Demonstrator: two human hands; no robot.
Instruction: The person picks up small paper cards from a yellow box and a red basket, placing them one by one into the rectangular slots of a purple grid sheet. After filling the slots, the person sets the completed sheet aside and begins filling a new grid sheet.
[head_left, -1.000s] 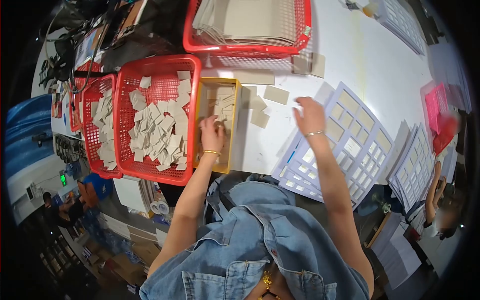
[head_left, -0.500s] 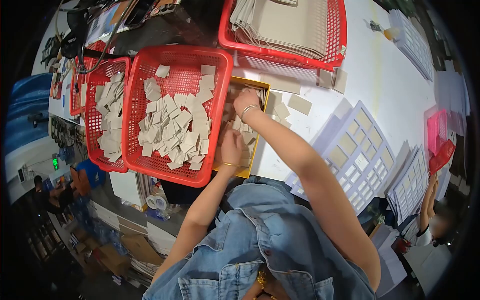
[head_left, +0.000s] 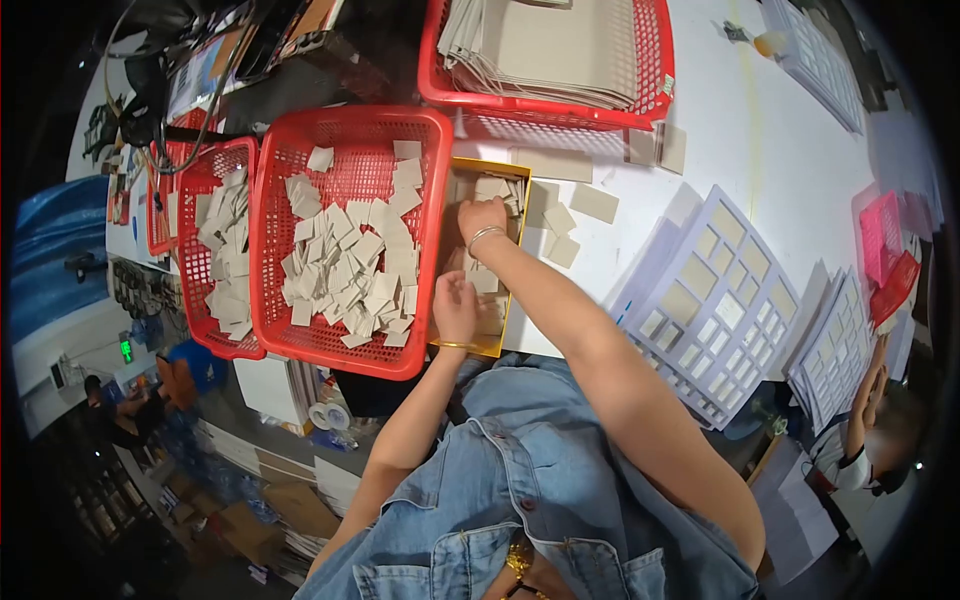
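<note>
A yellow-edged box [head_left: 523, 195] holds small grey-beige cardboard pieces [head_left: 497, 188] and stands against the large red basket. Inside its far half is my right hand [head_left: 482, 217], with a silver bangle at the wrist. Its fingers are curled down among the pieces, and their tips are hidden. My left hand [head_left: 456, 308], with a gold bangle, is over the near end of the box beside the basket rim. Its fingers are bent and a little apart, with nothing visible in them. A heap of similar cardboard pieces [head_left: 345, 260] lies in the large red basket [head_left: 430, 200].
A narrower red basket [head_left: 190, 265] of pieces adjoins on the left. Another red basket [head_left: 540, 108] holds large cardboard sheets at the back. Loose cardboard rectangles [head_left: 594, 204] lie right of the box. White window-cut panels [head_left: 715, 300] lean further right. A person's arms [head_left: 868, 395] show far right.
My left hand has lifted from the pieces, its fingers loosening. My right hand has shifted slightly nearer within the box. The whole view has turned a little.
</note>
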